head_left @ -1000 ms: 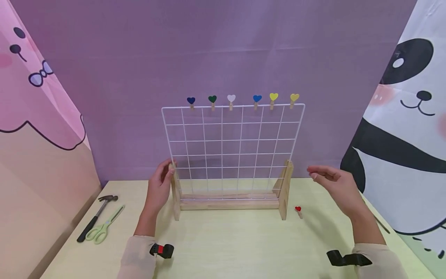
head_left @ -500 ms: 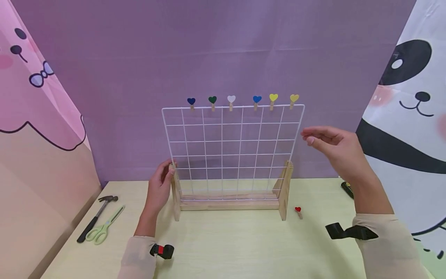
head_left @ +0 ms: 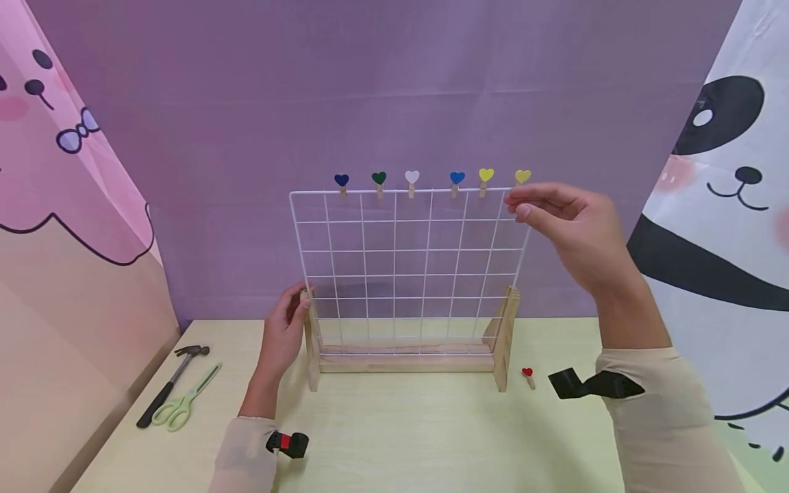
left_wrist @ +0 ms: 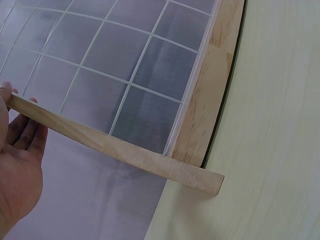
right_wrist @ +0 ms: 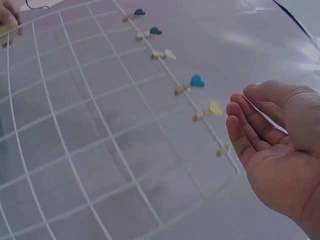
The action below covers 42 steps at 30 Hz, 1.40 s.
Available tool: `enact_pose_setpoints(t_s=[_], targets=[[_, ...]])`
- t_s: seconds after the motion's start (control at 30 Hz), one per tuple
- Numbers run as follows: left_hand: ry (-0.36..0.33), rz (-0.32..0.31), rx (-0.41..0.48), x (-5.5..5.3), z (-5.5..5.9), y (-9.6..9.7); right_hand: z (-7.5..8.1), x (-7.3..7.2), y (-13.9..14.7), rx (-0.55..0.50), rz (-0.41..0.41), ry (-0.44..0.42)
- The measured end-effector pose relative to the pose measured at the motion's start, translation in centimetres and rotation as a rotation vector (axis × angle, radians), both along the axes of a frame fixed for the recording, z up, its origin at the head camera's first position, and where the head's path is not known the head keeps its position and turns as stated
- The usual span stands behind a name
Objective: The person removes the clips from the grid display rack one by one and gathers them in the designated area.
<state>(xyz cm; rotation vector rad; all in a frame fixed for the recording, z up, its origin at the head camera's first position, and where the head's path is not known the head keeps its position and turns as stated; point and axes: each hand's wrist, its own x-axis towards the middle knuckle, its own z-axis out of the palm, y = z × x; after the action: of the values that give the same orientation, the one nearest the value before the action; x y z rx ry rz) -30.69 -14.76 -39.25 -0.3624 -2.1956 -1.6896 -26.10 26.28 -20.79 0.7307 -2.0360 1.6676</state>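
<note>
A white wire grid stands upright in a wooden stand. My left hand grips the top of the stand's left upright, thumb on one side and fingers on the other. Several heart clothespins sit along the grid's top wire: dark blue, green, white, blue and two yellow ones, the inner and the outer. At the outer yellow clothespin, my right hand has its fingers bent loosely and nothing visible between them. It partly hides that clothespin.
A red heart clothespin lies on the table, right of the stand. At the left lie a hammer and green scissors. A purple cloth hangs behind, with a panda-print cloth at the right.
My right hand has risen from beside the stand and moved left to the grid's top right corner. My left hand keeps its place on the upright.
</note>
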Motion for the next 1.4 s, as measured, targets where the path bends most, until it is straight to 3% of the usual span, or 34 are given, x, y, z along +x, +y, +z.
enact_pose_setpoints(t_s=[0.37, 0.67, 1.03, 1.27, 1.4], targets=[[-0.009, 0.005, -0.011, -0.3, -0.3, -0.1, 2.7, -1.3, -4.1, 0.012, 0.039, -0.040], [0.033, 0.007, -0.002, -2.4, -2.6, -0.8, 4.6, -2.5, -7.4, 0.046, 0.026, -0.062], [0.055, 0.004, -0.018, -2.3, -2.7, -0.9, 5.7, -3.7, -10.6, 0.087, 0.050, -0.087], [0.068, 0.000, -0.010, -2.4, -2.9, -0.9, 6.5, -4.3, -12.6, 0.154, 0.007, -0.113], [0.073, -0.001, -0.019, -2.5, -2.9, -1.1, 7.0, -4.7, -13.5, 0.161, 0.022, -0.110]])
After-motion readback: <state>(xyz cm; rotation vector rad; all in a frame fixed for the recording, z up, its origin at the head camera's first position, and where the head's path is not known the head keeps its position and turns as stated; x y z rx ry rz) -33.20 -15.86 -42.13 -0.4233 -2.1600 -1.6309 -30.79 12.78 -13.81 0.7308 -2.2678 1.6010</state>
